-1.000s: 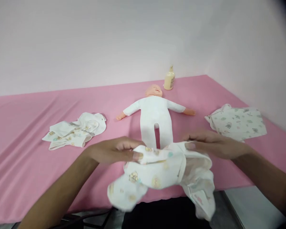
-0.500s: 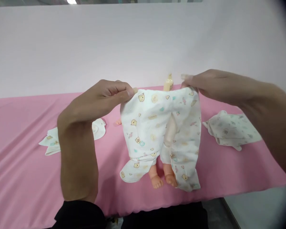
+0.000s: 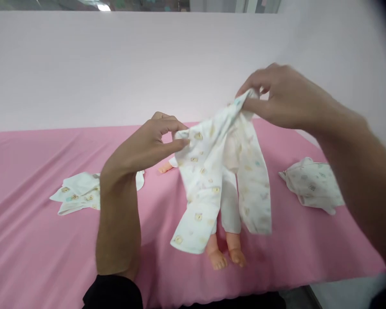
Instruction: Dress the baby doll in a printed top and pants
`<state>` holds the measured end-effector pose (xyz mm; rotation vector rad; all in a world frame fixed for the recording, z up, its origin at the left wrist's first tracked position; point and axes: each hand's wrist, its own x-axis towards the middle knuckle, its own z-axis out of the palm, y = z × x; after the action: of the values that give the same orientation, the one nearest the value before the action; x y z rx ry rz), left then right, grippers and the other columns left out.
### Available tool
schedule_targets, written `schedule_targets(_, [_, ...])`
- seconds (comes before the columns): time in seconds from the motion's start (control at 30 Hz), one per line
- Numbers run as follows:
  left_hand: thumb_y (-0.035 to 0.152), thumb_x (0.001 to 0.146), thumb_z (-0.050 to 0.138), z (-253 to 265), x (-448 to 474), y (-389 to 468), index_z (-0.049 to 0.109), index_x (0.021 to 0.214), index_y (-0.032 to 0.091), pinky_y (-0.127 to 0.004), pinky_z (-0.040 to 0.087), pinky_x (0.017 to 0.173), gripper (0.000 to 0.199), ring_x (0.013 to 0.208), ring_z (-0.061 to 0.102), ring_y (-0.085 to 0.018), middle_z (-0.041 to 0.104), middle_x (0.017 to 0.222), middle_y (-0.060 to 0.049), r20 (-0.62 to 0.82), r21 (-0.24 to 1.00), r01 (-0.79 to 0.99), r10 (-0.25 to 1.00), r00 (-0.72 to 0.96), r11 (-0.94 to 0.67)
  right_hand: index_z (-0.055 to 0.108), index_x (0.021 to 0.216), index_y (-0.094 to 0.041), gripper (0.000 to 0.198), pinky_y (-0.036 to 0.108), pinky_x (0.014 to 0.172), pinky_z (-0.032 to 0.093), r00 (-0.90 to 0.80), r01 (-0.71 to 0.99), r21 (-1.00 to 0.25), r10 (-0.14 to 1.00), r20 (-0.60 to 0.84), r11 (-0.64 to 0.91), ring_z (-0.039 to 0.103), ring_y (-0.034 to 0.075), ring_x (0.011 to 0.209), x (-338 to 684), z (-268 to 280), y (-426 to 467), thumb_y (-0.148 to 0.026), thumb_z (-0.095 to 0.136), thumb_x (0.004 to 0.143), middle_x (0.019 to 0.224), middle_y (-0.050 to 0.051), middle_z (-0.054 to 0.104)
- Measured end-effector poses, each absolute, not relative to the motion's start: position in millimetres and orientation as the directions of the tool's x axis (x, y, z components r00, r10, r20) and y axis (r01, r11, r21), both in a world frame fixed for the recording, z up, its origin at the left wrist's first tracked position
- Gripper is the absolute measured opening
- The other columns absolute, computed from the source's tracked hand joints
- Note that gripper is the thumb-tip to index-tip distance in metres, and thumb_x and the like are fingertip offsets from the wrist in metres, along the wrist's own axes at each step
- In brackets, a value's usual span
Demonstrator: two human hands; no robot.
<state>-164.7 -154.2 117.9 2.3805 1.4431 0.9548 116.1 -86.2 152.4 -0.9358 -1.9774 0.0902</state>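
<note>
Pink-covered table [image 3: 35, 240], both hands, left [image 3: 148, 146] and right [image 3: 283, 101], pinching printed baby trousers [image 3: 212, 180] above doll [image 3: 228, 240].

Doll [image 3: 229, 214] head and torso hidden behind held pants [image 3: 212, 171]; right hand [image 3: 283, 98] motion-blurred.

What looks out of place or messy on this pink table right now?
Nothing spilled or damaged. The baby pants hang askew, the right hand higher than the left hand. Two garments lie crumpled beside the doll.
</note>
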Motion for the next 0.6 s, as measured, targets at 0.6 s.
schedule_targets(0.6, [0.009, 0.087, 0.055, 131, -103, -184, 0.052, 0.085, 0.02, -0.024, 0.036, 0.056, 0.012, 0.064, 0.044, -0.007, 0.049, 0.075, 0.002, 0.722, 0.688, 0.24, 0.614, -0.318, -0.685, 0.045, 0.081, -0.021, 0.019, 0.024, 0.053, 0.037, 0.267, -0.007, -0.667, 0.644, 0.717, 0.745, 0.048, 0.008, 0.061, 65, 109, -129, -0.012, 0.06, 0.088, 0.068, -0.005, 0.043])
